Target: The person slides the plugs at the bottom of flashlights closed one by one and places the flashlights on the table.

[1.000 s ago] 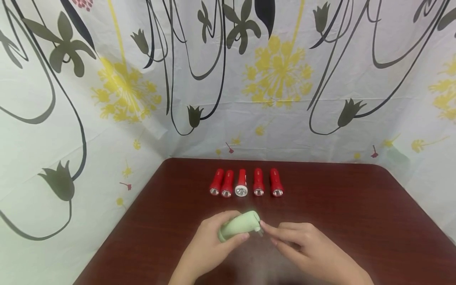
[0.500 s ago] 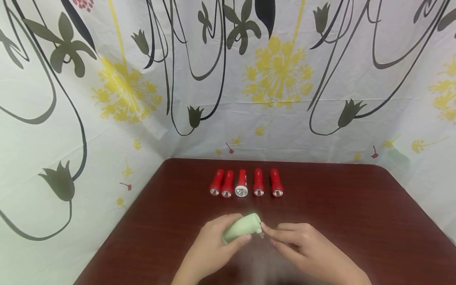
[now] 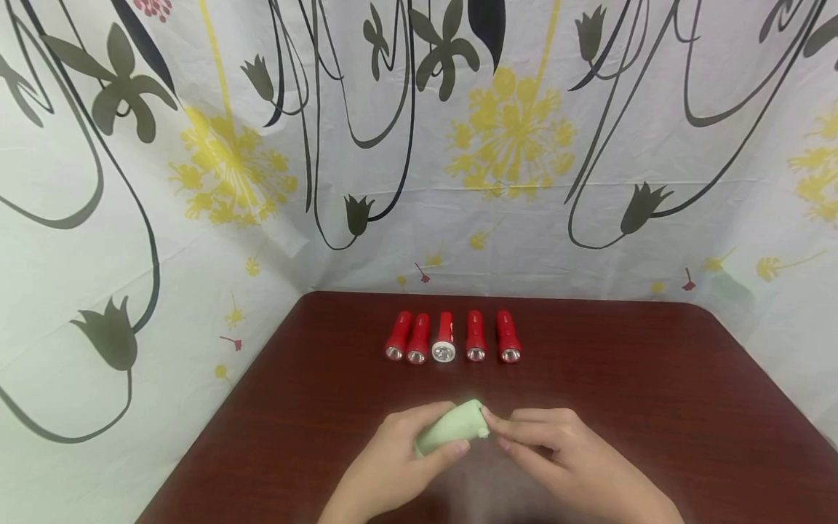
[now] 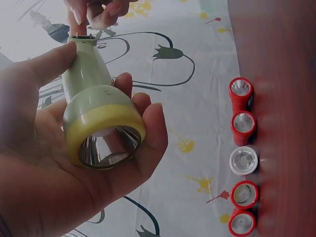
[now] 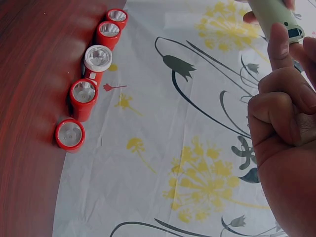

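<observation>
In the head view my left hand (image 3: pixel 399 458) grips a pale green flashlight (image 3: pixel 452 428) above the table, its fingers and thumb wrapped around the body. The left wrist view shows its yellow-rimmed lens head (image 4: pixel 106 133) facing the camera, with two small metal pins (image 4: pixel 84 36) at the narrow tail end. My right hand (image 3: pixel 563 451) comes from the right, its fingertips (image 3: pixel 489 416) at that tail end. Seen from the right wrist, fingers pinch around the tail's edge, close to a dark slot (image 5: pixel 295 33), while the other fingers curl into the palm.
Several red flashlights lie in a row across the back of the dark reddish-brown table (image 3: pixel 628 378), lens ends toward me. The middle one (image 3: pixel 444 338) has a white head. A flower-patterned white cloth (image 3: pixel 419 160) hangs behind the table and along its sides.
My left hand has shifted a little right and toward me with the green flashlight. The small piece hanging below its tail shows less now. My right hand has barely moved.
</observation>
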### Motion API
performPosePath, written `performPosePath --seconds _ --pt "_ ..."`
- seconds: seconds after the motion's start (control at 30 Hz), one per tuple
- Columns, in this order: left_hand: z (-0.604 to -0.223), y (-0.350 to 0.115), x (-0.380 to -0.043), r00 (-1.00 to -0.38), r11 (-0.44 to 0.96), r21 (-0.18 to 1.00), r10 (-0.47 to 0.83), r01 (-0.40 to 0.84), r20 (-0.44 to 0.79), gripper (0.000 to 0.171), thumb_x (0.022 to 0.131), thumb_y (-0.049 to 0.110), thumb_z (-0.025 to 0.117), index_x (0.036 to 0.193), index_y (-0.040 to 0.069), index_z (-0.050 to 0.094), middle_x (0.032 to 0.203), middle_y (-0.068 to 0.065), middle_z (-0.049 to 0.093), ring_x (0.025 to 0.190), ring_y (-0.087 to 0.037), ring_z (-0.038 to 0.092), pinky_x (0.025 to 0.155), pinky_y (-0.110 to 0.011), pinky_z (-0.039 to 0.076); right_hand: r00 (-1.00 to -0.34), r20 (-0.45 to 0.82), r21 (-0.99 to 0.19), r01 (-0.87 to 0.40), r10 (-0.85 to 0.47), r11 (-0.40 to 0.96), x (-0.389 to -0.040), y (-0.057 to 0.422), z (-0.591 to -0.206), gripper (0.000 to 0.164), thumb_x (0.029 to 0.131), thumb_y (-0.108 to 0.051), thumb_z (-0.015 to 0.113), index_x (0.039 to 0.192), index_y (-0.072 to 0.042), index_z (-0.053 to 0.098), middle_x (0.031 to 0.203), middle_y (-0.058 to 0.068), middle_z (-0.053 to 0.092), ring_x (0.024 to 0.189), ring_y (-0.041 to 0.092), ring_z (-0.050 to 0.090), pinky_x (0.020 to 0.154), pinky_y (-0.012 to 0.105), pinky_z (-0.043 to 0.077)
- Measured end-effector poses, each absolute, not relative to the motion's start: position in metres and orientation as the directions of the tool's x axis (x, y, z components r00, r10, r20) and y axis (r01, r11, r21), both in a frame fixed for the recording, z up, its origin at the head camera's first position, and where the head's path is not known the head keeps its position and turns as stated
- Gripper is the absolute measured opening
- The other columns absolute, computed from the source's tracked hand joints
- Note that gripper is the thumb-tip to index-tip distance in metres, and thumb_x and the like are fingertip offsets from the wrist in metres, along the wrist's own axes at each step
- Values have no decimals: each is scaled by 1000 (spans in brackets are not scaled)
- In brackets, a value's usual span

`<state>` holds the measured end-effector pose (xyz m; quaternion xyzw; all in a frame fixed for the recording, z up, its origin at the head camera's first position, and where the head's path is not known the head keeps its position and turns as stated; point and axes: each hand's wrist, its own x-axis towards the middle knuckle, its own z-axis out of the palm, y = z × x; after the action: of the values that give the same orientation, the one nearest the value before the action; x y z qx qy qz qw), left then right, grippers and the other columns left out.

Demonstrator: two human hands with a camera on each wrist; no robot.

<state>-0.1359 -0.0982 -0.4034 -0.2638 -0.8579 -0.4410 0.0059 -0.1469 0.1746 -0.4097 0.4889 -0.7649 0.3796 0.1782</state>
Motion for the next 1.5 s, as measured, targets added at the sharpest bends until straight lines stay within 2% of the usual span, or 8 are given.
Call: performPosePath --seconds 0.2,0.3,0.5,0.8,1.03,1.17,1.3,1.5 --pt "-404 -96 -135 -851 455 761 468 461 236 37 103 48 67 136 31 68 104 10 71 87 0 61 73 -22 55 -499 625 -428 -862 -600 271 -144 175 -407 54 96 2 73 147 -14 64 89 -22 62 79 -9 55 70 5 47" --pt "-404 -95 -135 -877 464 784 434 412 204 41 101 49 68 136 30 68 108 9 73 90 -2 62 74 -23 55 -512 616 -405 -858 -598 317 -144 175 -406 55 96 -1 74 148 -16 64 89 -22 61 79 -10 54 71 4 47" --pt "-406 -91 -134 -935 465 840 329 280 130 41 98 51 72 132 27 69 110 8 73 91 -7 64 74 -25 55 -548 595 -360 -835 -588 415 -144 172 -406 60 98 -8 75 154 -22 58 105 -23 71 86 -10 61 76 6 49" --pt "-406 -90 -136 -956 432 868 255 245 143 40 97 46 75 127 21 68 112 2 75 95 -13 65 79 -32 55 -574 589 -354 -816 -569 457 -142 170 -404 60 98 -11 76 153 -28 59 101 -29 67 83 -11 57 73 8 47" --pt "-408 -91 -139 -974 396 901 202 176 101 46 95 41 79 125 12 59 110 -5 76 87 -15 69 72 -33 58 -604 556 -375 -795 -571 476 -142 169 -404 55 99 -14 75 150 -31 61 95 -30 65 83 -11 58 72 8 47" --pt "-410 -91 -139 -978 369 914 181 168 107 49 94 38 80 126 10 56 110 -8 79 87 -14 73 75 -36 60 -616 537 -390 -787 -577 477 -143 168 -405 53 100 -15 74 150 -29 61 94 -28 66 82 -11 58 69 10 48" --pt "-412 -89 -141 -980 328 931 161 161 113 53 94 37 81 130 10 55 115 -13 80 89 -15 77 75 -37 63 -675 472 -429 -738 -568 521 -141 163 -408 49 102 -24 74 148 -34 61 98 -28 66 81 -12 57 70 15 53" --pt "-414 -84 -145 -987 316 939 123 135 100 58 91 41 84 130 11 54 115 -12 80 93 -17 78 77 -39 65 -737 345 -475 -672 -582 569 -138 156 -412 43 105 -43 66 148 -38 59 117 -23 69 89 -9 61 76 24 61"
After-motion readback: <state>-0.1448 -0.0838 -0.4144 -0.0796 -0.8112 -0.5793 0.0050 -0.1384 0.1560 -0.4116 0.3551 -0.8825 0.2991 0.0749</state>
